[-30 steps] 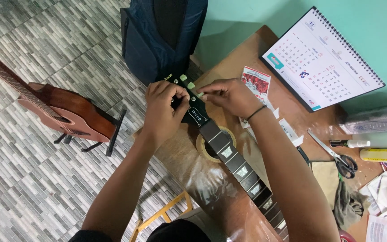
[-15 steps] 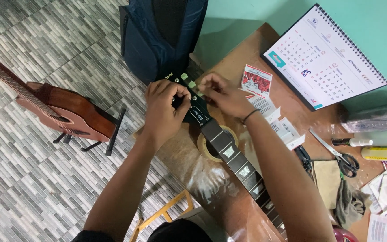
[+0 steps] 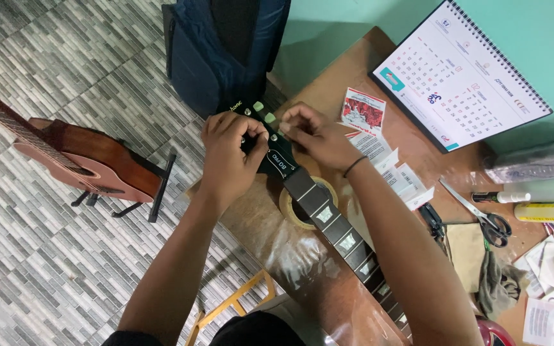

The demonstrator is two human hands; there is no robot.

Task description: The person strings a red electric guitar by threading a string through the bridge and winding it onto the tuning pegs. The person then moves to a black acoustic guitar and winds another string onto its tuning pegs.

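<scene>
Head view shows both hands working at the black headstock (image 3: pixel 270 150) of an electric guitar, whose neck (image 3: pixel 344 240) runs diagonally across the brown worktop (image 3: pixel 302 269) and rests on a roll of tape (image 3: pixel 286 208). Left hand (image 3: pixel 229 150) covers the headstock's left edge, fingers closed around it near the pale green tuner pegs (image 3: pixel 263 112). Right hand (image 3: pixel 318 138) sits at the right edge, fingertips pinched together on a small part there; the part itself is too small to identify. Headstock is judged rigid but the neck joint fragile under leverage, so support belongs close to the headstock, not at the pegs. Pegs are small and smooth, requiring a fingertip pinch. Scissors (image 3: pixel 482 214), paper packets (image 3: pixel 392 170) and a calendar (image 3: pixel 456 70) lie to the right, apart from both hands.
</scene>
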